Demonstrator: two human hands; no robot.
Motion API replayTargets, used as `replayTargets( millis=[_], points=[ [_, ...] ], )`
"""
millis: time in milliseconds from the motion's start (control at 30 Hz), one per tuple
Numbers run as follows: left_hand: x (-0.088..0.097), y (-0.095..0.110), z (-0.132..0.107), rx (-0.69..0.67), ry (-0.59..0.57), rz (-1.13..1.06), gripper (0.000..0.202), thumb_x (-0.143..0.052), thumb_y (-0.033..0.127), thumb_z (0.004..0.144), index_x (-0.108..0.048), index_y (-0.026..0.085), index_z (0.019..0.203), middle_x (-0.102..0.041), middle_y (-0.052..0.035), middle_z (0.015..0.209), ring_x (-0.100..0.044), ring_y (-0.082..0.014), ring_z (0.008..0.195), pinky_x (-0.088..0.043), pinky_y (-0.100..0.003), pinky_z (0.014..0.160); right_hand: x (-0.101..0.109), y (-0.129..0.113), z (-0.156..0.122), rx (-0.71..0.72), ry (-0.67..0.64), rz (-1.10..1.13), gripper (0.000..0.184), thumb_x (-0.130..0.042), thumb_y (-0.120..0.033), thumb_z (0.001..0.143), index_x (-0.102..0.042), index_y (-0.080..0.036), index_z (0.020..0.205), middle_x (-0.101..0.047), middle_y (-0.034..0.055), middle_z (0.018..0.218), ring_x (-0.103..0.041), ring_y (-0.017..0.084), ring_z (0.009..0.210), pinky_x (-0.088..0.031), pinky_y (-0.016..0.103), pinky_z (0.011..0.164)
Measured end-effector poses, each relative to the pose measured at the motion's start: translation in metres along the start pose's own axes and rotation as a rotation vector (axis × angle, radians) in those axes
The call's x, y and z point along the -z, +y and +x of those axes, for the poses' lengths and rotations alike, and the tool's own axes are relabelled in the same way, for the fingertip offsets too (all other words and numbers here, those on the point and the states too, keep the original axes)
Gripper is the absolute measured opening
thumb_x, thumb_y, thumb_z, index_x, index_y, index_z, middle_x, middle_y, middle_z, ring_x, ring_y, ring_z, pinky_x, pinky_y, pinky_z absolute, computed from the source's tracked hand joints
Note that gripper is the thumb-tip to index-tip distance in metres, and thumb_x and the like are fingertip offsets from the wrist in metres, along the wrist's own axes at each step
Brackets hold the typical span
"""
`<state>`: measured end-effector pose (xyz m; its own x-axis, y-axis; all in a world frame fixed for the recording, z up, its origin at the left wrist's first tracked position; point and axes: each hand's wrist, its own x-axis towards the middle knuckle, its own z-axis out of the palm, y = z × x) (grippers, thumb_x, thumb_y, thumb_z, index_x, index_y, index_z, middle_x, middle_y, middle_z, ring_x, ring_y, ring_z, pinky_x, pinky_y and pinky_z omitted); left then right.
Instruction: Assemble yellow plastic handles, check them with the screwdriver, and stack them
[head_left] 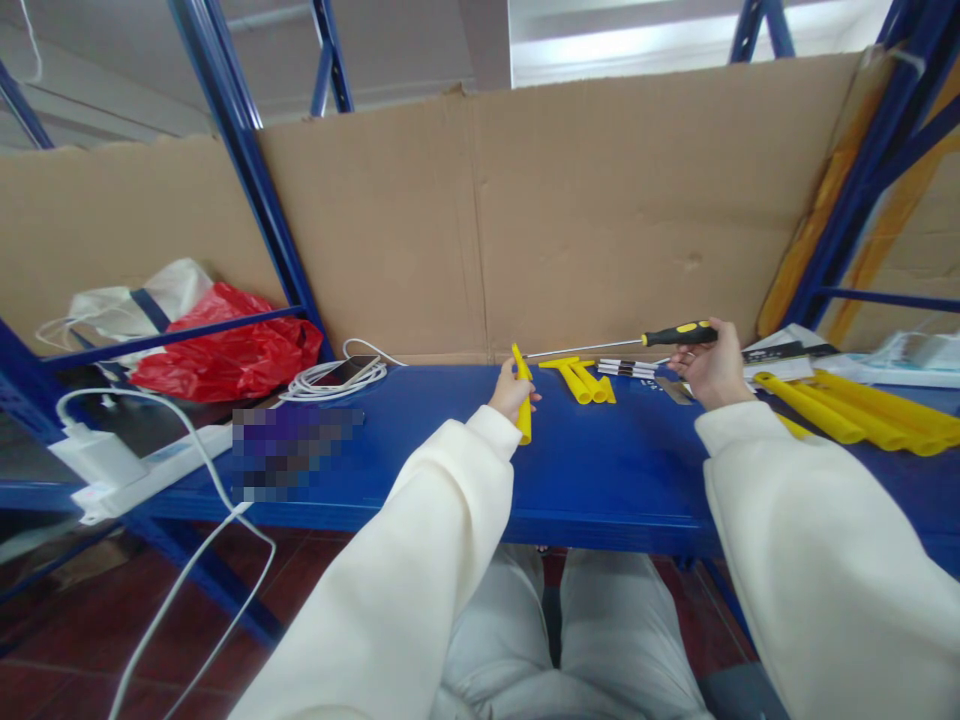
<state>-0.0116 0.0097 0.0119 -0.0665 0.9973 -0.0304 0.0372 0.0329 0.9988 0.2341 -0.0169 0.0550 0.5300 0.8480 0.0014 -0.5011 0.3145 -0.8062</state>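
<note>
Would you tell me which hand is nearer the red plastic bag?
Left. The left hand is right of the red plastic bag; the right hand is farther right.

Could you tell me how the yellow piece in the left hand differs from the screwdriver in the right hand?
The yellow piece is short, thick and all yellow; the screwdriver is long, with a thin metal shaft and a black-and-yellow handle. The left hand holds the yellow piece nearly upright, while the right hand holds the screwdriver almost level, tip pointing at the piece. Both are held above the blue shelf.
</note>
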Motion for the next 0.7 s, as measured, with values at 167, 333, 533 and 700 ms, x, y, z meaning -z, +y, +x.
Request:
replayTargets(
  millis=[167, 333, 533, 700],
  points=[
    [0.0004, -0.0001, 0.0007, -0.001, -0.006, 0.004, 0.068, -0.057, 0.004, 0.083, -0.038, 0.031, 0.143, -0.060, -0.0026, 0.109, -0.053, -0.0037, 0.052, -0.038, -0.015, 0.044, -0.0001, -0.0002, -0.0009, 0.006, 0.000, -0.008, 0.035, -0.041, -0.042, 0.103, -0.053, -0.024, 0.075, -0.031, -0.0071, 0.043, -0.036, 0.011, 0.035, -0.039, 0.020, 0.031],
    [0.0013, 0.0006, 0.0009, -0.004, 0.009, -0.016, 0.071, -0.054, -0.001, 0.082, -0.037, 0.030, 0.144, -0.061, -0.0038, 0.113, -0.053, -0.0036, 0.052, -0.038, -0.015, 0.043, 0.0037, -0.0011, 0.0040, -0.093, -0.070, 0.037, 0.051, -0.038, -0.062, 0.100, -0.059, -0.021, 0.079, -0.031, -0.0063, 0.041, -0.038, 0.010, 0.034, -0.035, 0.017, 0.031],
    [0.0023, 0.0016, 0.0007, -0.010, 0.020, -0.040, 0.072, -0.053, -0.001, 0.082, -0.036, 0.030, 0.145, -0.060, -0.0051, 0.117, -0.054, -0.0035, 0.053, -0.038, -0.015, 0.042, 0.0044, -0.0018, 0.0044, -0.119, -0.101, 0.077, 0.052, -0.038, -0.064, 0.098, -0.057, -0.021, 0.077, -0.039, -0.0022, 0.042, -0.058, 0.017, 0.045, -0.040, 0.019, 0.032],
    [0.0020, 0.0012, 0.0004, 0.006, 0.009, -0.045, 0.067, -0.057, 0.001, 0.084, -0.038, 0.028, 0.143, -0.062, -0.0039, 0.108, -0.054, -0.0040, 0.053, -0.038, -0.015, 0.042, 0.0049, -0.0046, 0.0003, -0.132, -0.090, 0.051, 0.047, -0.037, -0.059, 0.100, -0.053, -0.022, 0.077, -0.042, -0.0027, 0.045, -0.063, 0.018, 0.052, -0.044, 0.021, 0.036]
  ],
)
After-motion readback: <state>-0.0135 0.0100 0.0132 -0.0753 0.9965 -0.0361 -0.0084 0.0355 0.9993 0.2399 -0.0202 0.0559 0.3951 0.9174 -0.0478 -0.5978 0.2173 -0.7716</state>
